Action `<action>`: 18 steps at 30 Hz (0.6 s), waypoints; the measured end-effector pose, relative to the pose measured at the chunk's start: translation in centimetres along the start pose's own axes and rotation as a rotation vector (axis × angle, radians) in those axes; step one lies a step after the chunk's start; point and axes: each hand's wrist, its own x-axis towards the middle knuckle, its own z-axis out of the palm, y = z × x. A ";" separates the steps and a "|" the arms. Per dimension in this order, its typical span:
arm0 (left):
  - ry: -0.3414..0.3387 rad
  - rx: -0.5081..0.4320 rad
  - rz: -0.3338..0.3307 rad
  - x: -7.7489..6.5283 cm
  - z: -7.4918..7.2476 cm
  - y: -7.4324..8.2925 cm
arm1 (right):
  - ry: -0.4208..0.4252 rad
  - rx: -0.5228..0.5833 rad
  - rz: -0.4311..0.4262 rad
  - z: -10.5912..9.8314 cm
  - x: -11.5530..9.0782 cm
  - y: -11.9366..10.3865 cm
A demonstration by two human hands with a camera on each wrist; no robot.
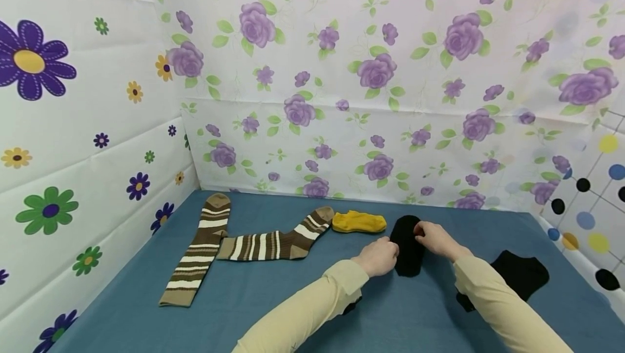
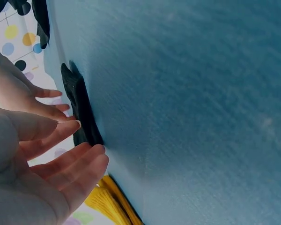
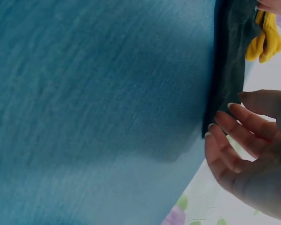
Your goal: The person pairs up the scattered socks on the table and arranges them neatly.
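Observation:
A black sock (image 1: 408, 250) lies flat and lengthwise on the blue cloth, between my two hands. My left hand (image 1: 378, 256) is at its left edge, and in the left wrist view the fingers (image 2: 86, 173) are loosely extended beside the dark fabric, thumb apart. On the opposite side, my right hand (image 1: 438, 240) touches the sock's right edge near the upper part. The right wrist view has the thumb and relaxed fingertips (image 3: 222, 117) right at the border of the sock (image 3: 234, 56). Just left of the black sock is a folded yellow sock (image 1: 358, 222).
Two brown-and-white striped socks (image 1: 190, 266) lie at the left, one lengthwise, the other (image 1: 273, 245) crosswise. Another black sock (image 1: 522, 274) is at the right, partly behind my right sleeve. A dark scrap (image 1: 352, 305) shows beside my left sleeve. Flowered sheets (image 1: 312, 71) wall the blue surface.

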 end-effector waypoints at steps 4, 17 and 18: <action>-0.005 -0.018 -0.010 0.2 -0.1 -0.1 | -0.023 -0.043 0.043 -0.5 -0.4 0.0; 0.126 -0.213 -0.238 0.0 -0.2 -0.3 | 0.102 0.022 0.054 -1.5 -0.7 0.8; 0.130 -0.237 -0.244 -0.1 -0.2 -0.3 | 0.111 0.026 0.042 -1.5 -0.5 1.0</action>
